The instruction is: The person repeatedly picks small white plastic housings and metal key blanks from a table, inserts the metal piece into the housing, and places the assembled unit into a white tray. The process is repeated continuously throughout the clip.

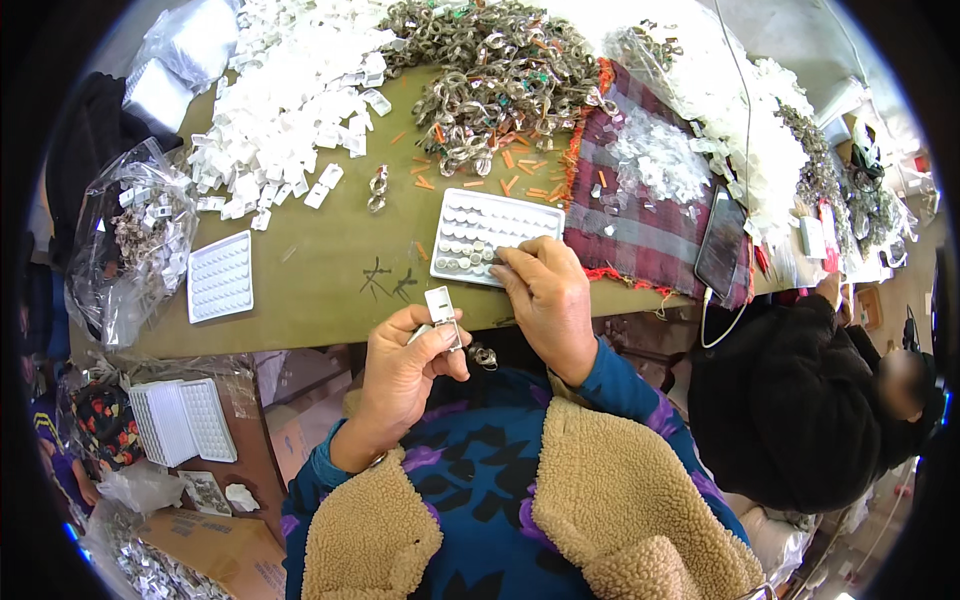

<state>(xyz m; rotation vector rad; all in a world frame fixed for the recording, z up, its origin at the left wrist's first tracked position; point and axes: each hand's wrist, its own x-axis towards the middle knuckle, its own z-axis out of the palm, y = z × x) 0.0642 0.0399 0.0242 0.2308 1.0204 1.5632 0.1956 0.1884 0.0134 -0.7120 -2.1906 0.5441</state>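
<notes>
My left hand [395, 365] grips a small white plastic case [440, 304], its lid standing up, above the table's near edge. A small coil of clear-grey wire [484, 356] hangs beside those fingers; whether it joins the case I cannot tell. Over the right side of a white moulded tray [439, 232] is my right hand [550, 295], thumb and fingers pinched together. Anything between them is hidden. Round silvery button cells [472, 257] sit in the tray's near rows, while the farther rows show pale round pockets.
White plastic cases [290, 120] and wire coils [500, 75] are heaped at the back, with orange strips [512, 185] scattered nearby. A second white tray [221, 277] lies left. On the right, a plaid cloth [640, 230] carries clear pieces and a phone [721, 245]. A person in black [790, 400] sits beyond.
</notes>
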